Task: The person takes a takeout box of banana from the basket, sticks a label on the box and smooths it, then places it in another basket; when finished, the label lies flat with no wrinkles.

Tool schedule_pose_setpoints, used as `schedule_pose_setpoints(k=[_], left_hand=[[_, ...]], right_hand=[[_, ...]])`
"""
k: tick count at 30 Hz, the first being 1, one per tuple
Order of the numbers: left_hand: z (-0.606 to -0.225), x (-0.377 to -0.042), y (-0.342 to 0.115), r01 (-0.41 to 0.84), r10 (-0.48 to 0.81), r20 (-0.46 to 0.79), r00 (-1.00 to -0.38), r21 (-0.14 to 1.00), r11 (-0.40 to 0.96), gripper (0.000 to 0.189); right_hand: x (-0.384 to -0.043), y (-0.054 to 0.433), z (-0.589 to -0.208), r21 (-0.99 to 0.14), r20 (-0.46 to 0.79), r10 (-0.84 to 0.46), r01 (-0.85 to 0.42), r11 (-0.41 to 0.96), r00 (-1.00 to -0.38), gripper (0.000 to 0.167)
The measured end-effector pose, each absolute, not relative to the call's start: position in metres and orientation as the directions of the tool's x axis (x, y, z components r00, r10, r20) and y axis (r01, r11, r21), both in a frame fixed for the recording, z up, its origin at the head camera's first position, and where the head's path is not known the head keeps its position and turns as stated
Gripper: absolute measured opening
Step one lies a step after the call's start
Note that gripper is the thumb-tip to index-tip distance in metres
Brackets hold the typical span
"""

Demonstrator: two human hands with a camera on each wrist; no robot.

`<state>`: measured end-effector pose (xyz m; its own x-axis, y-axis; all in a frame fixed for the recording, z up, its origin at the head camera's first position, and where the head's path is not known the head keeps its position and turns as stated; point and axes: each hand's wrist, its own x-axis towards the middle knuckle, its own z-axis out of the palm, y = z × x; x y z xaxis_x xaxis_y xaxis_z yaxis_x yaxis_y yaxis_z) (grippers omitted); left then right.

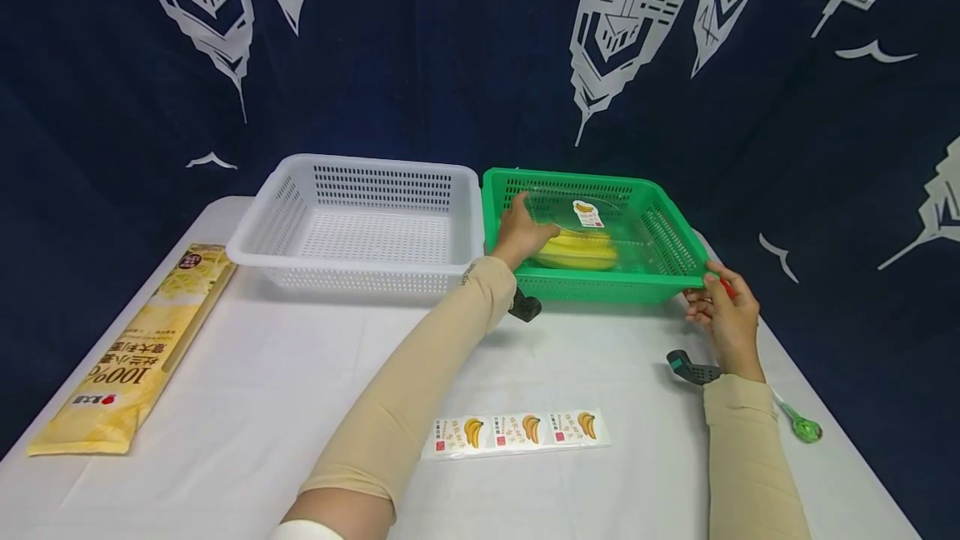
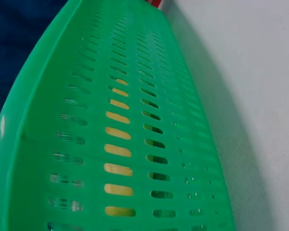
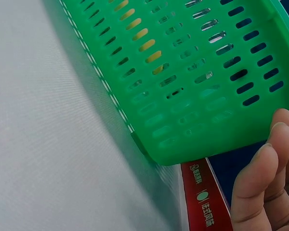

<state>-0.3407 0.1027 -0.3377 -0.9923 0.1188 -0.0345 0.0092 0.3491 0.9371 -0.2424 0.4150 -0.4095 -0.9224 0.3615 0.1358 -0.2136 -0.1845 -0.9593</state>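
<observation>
In the head view my left hand [image 1: 525,232] reaches over the front of the green basket [image 1: 592,290] and grips the left end of a clear plastic box [image 1: 637,232]. Yellow bananas [image 1: 573,252] show through the box, which has a banana label [image 1: 588,213] on top. At the basket's front right corner, my right hand [image 1: 729,315] pinches the rim. Its curled fingers [image 3: 254,180] appear beside that corner in the right wrist view. Through the basket's slots [image 2: 118,151], the left wrist view shows yellow; the left hand is out of that view.
A white basket [image 1: 352,263] stands left of the green one. A yellow pasta bag [image 1: 146,348] lies along the left table edge. A strip of banana stickers [image 1: 517,433] lies in front. A green-headed lollipop [image 1: 806,429] and a red package [image 3: 207,202] are at right.
</observation>
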Motion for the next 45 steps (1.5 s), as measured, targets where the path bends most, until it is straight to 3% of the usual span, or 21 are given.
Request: schedule_pose_setpoints(k=[14,20,33,41,45], left_hand=[[-0.335,-0.338,0.094,0.059,0.184,0.003,-0.983,0.952,0.299,0.086],[-0.320,-0.329,0.083,0.133,0.284,0.050,-0.957,0.951,0.280,0.087],[-0.291,-0.270,0.027,0.346,0.498,0.246,-0.831,0.931,0.116,0.081],[-0.307,-0.230,-0.019,0.397,0.571,0.342,-0.746,0.917,-0.031,0.069],[-0.323,-0.210,-0.047,0.384,0.570,0.351,-0.743,0.921,-0.067,0.063]], right_hand=[[-0.242,0.416,-0.410,-0.961,0.141,0.348,-0.212,-0.176,-0.927,0.024],[-0.243,0.417,-0.412,-0.960,0.144,0.339,-0.215,-0.180,-0.930,0.025],[-0.244,0.416,-0.410,-0.960,0.122,0.349,-0.200,-0.198,-0.929,0.023],[-0.245,0.415,-0.411,-0.955,0.131,0.347,-0.212,-0.205,-0.929,0.022],[-0.243,0.417,-0.413,-0.953,0.142,0.335,-0.221,-0.210,-0.932,0.021]])
